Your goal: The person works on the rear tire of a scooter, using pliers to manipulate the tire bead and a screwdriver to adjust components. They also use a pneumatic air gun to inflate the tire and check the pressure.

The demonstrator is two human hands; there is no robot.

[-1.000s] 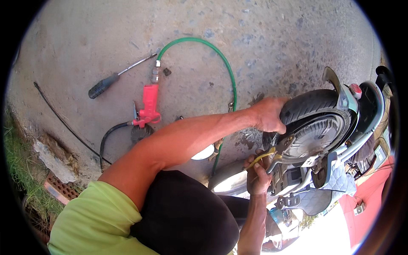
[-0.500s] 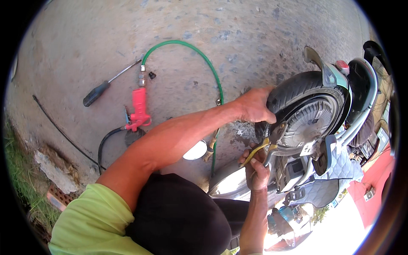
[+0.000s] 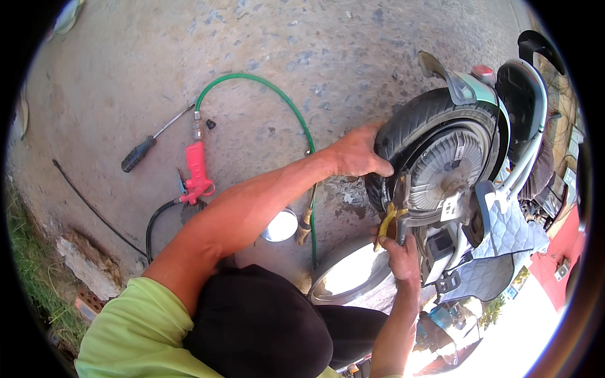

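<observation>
My left hand (image 3: 365, 152) is closed on the rear tyre (image 3: 409, 120) of a scooter, its thumb against the sidewall near the finned hub (image 3: 441, 160). Below it, my right hand (image 3: 400, 255) grips pliers with yellow and grey handles (image 3: 387, 223); the jaws are at the rim's lower left edge, partly hard to make out. A large metal basin (image 3: 350, 271) lies just left of that hand, underneath the wheel.
On the concrete ground (image 3: 252, 113) lie a red air gun (image 3: 196, 167), a green hose (image 3: 292, 101), a screwdriver (image 3: 138, 154), a black cable (image 3: 94, 208), a white can (image 3: 280, 225) and a brass-coloured tool (image 3: 304, 227). A stone (image 3: 91, 261) and grass border the left.
The view has shifted, putting the wheel lower and further left in the picture. The pliers now stand more upright, their handles looking closer together. My left hand stays on the tyre.
</observation>
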